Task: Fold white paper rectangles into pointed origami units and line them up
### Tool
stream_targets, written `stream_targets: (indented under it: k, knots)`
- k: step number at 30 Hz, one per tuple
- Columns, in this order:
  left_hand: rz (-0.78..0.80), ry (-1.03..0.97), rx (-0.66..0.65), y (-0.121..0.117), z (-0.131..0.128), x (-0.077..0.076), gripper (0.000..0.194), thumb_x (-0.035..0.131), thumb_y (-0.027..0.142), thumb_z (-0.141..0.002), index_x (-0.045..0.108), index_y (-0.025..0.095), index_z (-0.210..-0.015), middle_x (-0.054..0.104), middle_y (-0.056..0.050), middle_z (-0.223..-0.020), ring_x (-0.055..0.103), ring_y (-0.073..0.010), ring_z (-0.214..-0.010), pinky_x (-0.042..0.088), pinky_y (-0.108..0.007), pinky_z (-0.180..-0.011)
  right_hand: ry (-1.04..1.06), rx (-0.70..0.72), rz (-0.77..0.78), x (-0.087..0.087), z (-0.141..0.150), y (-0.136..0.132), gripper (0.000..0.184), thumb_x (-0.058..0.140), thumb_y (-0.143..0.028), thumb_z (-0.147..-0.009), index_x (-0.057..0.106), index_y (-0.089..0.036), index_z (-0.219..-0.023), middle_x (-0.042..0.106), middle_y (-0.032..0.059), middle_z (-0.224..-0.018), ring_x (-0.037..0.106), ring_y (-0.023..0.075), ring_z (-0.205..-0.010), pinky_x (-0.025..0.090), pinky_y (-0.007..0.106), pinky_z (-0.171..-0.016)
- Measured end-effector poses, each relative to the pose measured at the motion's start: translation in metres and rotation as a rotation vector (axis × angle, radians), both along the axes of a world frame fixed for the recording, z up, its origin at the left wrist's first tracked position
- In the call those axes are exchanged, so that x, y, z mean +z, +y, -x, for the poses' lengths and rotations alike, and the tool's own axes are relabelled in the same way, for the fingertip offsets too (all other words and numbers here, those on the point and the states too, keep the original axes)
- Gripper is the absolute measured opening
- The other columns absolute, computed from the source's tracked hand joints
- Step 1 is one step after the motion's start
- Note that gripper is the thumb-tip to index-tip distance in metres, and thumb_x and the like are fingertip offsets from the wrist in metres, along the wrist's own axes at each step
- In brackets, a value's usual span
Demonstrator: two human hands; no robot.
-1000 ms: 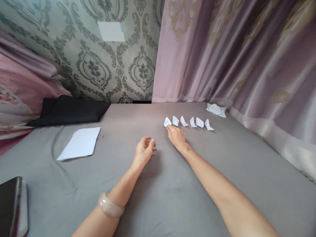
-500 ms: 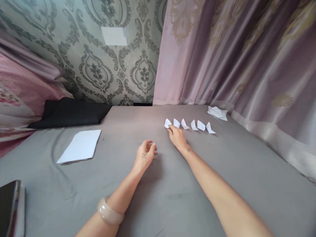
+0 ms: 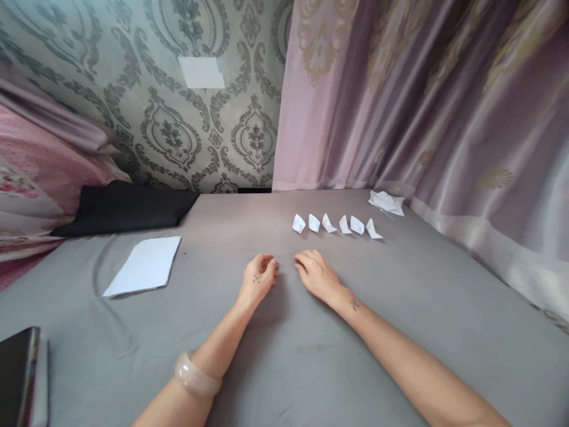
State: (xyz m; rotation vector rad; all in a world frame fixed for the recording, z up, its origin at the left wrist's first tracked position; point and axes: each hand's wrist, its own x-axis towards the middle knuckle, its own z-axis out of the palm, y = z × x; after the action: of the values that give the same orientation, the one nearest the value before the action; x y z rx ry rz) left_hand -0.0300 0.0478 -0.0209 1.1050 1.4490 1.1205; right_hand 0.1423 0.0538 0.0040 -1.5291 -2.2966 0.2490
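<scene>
Several small folded white paper boats stand in a row on the grey cloth [image 3: 311, 367], the leftmost paper boat [image 3: 299, 224] apart from my fingers. My right hand [image 3: 317, 274] hovers or rests just in front of that end of the row, its fingers loosely bent and holding nothing. To its left, my left hand [image 3: 259, 277] is half curled over the cloth, with fingers apart and nothing visible in it. A gap of bare cloth lies between the two hands. At the row's right end is another paper boat [image 3: 373, 229].
A stack of white paper [image 3: 144, 267] lies to the left, with a folded black cloth [image 3: 133, 206] behind it. Crumpled white papers [image 3: 386, 203] sit at the far right, near the curtain [image 3: 444, 118]. A dark-edged object [image 3: 18, 376] is at the lower left.
My right hand has let go of the leftmost paper boat and drawn back toward me. The boat stays in the row. My left hand has barely moved.
</scene>
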Motion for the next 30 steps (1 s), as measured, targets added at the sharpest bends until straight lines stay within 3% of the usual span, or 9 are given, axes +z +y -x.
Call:
stream_targets:
  k: [4,8,13,17,19,21,26,30]
  knots:
    - [-0.025,0.021,-0.02,-0.001,0.002,0.001,0.026,0.059,0.032,-0.078,0.061,0.012,-0.094,0.068,-0.008,-0.083,0.065,-0.0146,-0.067,0.051,-0.02,-0.05,-0.015,0.209,0.056,0.008,-0.003,-0.052,0.02,0.051,-0.022,-0.091,0.066,-0.021,-0.104,0.063,0.0071,-0.111,0.056,0.0198,-0.104,0.045,0.032,-0.092]
    - [-0.053,0.06,-0.042,-0.002,0.005,0.0,0.029,0.062,0.04,-0.074,0.064,0.013,-0.086,0.068,-0.007,-0.077,0.066,-0.0161,-0.07,0.051,-0.021,-0.052,0.006,0.269,0.035,0.002,-0.006,-0.086,0.023,0.052,-0.025,-0.091,0.065,-0.021,-0.109,0.06,0.0088,-0.124,0.052,0.0229,-0.114,0.044,0.037,-0.095]
    - [-0.072,0.115,-0.072,-0.004,0.004,0.003,0.035,0.061,0.046,-0.071,0.064,0.013,-0.084,0.067,-0.006,-0.075,0.065,-0.0166,-0.072,0.051,-0.022,-0.056,0.131,0.199,-0.034,-0.014,-0.009,-0.093,0.028,0.046,-0.024,-0.094,0.064,-0.023,-0.115,0.061,0.0045,-0.126,0.05,0.02,-0.119,0.041,0.036,-0.101]
    - [-0.035,0.158,-0.197,-0.01,0.015,0.019,0.032,0.067,0.044,-0.064,0.067,0.015,-0.075,0.068,-0.005,-0.069,0.065,-0.0174,-0.068,0.052,-0.024,-0.059,0.151,0.209,-0.048,-0.016,-0.012,-0.093,0.03,0.044,-0.024,-0.095,0.065,-0.021,-0.115,0.061,0.0053,-0.127,0.05,0.0196,-0.12,0.041,0.035,-0.102]
    - [0.004,0.202,-0.262,-0.013,0.032,0.029,0.033,0.069,0.045,-0.062,0.069,0.015,-0.076,0.068,-0.005,-0.067,0.065,-0.0194,-0.065,0.051,-0.025,-0.055,0.156,0.212,-0.046,-0.015,-0.013,-0.093,0.03,0.043,-0.024,-0.095,0.066,-0.021,-0.114,0.062,0.0056,-0.127,0.051,0.0194,-0.12,0.042,0.035,-0.101]
    - [-0.001,0.383,-0.254,-0.017,0.057,0.039,0.035,0.066,0.047,-0.064,0.069,0.016,-0.08,0.069,-0.004,-0.07,0.066,-0.0213,-0.069,0.05,-0.026,-0.056,0.155,0.211,-0.042,-0.015,-0.013,-0.094,0.03,0.043,-0.024,-0.095,0.066,-0.021,-0.114,0.062,0.0056,-0.126,0.051,0.0194,-0.12,0.042,0.035,-0.101]
    - [0.0,0.918,0.114,-0.03,0.133,0.053,0.03,0.053,0.042,-0.075,0.069,0.018,-0.082,0.071,-0.006,-0.076,0.065,-0.0264,-0.08,0.047,-0.031,-0.069,0.155,0.21,-0.056,-0.015,-0.013,-0.094,0.029,0.043,-0.024,-0.095,0.067,-0.021,-0.112,0.062,0.0057,-0.126,0.051,0.0192,-0.119,0.043,0.035,-0.1]
    - [0.105,1.075,0.218,-0.041,0.178,0.053,0.032,0.048,0.039,-0.081,0.068,0.016,-0.092,0.071,-0.01,-0.086,0.065,-0.0296,-0.09,0.047,-0.032,-0.072,0.158,0.199,-0.066,-0.015,-0.012,-0.095,0.029,0.043,-0.023,-0.094,0.067,-0.021,-0.111,0.063,0.0054,-0.124,0.052,0.019,-0.118,0.042,0.035,-0.1]
